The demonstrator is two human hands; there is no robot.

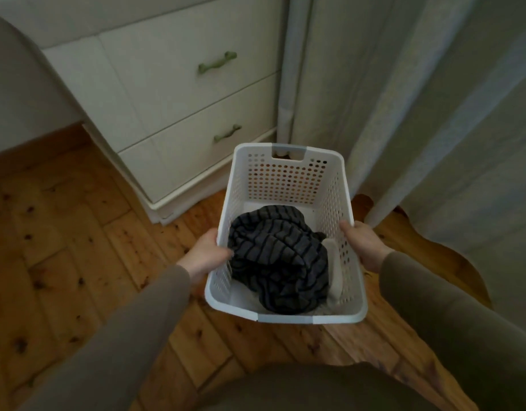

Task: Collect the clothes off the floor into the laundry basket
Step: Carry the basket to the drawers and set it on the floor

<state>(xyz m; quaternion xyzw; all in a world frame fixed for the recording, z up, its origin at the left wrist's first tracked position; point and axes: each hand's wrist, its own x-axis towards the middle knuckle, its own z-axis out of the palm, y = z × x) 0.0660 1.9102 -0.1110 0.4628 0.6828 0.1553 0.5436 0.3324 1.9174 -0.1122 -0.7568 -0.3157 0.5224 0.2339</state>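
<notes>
A white perforated laundry basket is in the middle of the view, held above the wooden floor. My left hand grips its left rim, fingers curled inside. My right hand grips the right rim. Inside lies a crumpled dark grey garment with black stripes. A pale cloth item is wedged against the basket's right wall. Both arms wear brown sleeves.
A white chest of drawers with green handles stands ahead on the left. Pale curtains hang to the floor on the right. The wooden floor spreads to the left and below. A beige rounded shape fills the far left edge.
</notes>
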